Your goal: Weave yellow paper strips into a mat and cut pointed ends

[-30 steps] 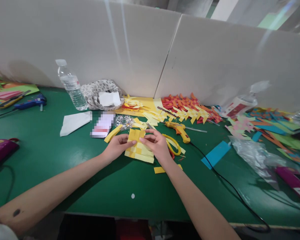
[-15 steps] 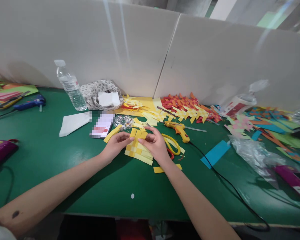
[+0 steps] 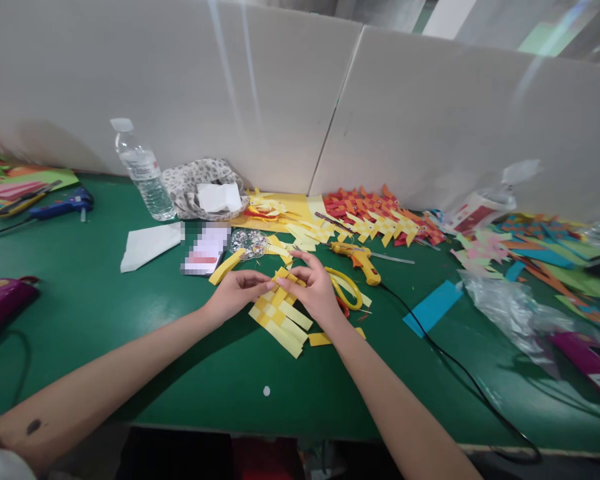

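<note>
A woven piece of yellow paper strips (image 3: pixel 279 315), checkered in two shades, is held between both hands just above the green table. My left hand (image 3: pixel 236 293) pinches its upper left edge with thumb and fingers. On the other side, my right hand (image 3: pixel 311 288) grips the top edge, thumb close to the left thumb. Loose strip ends hang toward the lower right. Behind my right hand lie yellow-handled scissors (image 3: pixel 349 288), partly covered. A loose yellow strip (image 3: pixel 321 339) rests by my right wrist, and a curved yellow strip (image 3: pixel 226 268) lies beyond my left hand.
A yellow glue gun (image 3: pixel 359 259) with a black cord lies right of the hands. Behind them are a phone (image 3: pixel 207 250), a dish of googly eyes (image 3: pixel 249 244) and a water bottle (image 3: pixel 147 177). Woven paper fish (image 3: pixel 365 207) line the partition. Blue paper (image 3: pixel 434 308) lies to the right.
The woven paper has turned, so its loose strip ends now point to the lower right. My hands have drawn closer together at its top edge.
</note>
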`<state>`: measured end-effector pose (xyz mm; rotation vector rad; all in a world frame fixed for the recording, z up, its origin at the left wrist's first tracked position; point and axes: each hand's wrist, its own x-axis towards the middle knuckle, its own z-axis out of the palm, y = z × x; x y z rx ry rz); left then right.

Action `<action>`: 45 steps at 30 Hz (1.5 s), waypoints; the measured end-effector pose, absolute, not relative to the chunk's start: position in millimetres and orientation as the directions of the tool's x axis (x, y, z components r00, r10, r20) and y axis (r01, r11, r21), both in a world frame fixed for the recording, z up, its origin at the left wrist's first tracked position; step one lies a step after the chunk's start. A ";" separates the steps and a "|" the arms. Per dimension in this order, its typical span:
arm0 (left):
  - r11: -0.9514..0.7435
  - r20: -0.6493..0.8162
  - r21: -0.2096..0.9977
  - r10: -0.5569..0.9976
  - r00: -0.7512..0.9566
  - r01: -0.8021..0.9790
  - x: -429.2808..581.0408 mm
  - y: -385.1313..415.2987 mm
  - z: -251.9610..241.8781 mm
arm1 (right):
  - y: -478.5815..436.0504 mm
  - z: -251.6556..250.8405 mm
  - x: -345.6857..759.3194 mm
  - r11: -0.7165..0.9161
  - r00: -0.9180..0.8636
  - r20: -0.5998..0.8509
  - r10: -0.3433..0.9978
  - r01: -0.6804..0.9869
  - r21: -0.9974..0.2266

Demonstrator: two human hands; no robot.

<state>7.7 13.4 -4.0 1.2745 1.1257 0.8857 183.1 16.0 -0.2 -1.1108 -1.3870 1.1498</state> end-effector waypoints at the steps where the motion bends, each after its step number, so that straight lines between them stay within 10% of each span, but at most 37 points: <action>1: 0.126 -0.145 0.988 0.957 0.251 0.089 7.5 13.5 -3.9 | 16.0 -0.1 183.1 0.143 -0.095 0.137 0.986 0.059 -0.988; 32: 0.204 -0.218 0.976 0.935 0.281 0.079 6.9 17.2 -7.4 | 19.0 -1.6 185.5 0.243 -0.083 0.229 0.970 0.255 -0.936; 45: 0.115 -0.128 0.992 0.925 0.359 0.058 4.8 16.8 -12.4 | 19.3 8.0 186.8 0.123 -0.006 0.123 0.992 -0.001 -0.992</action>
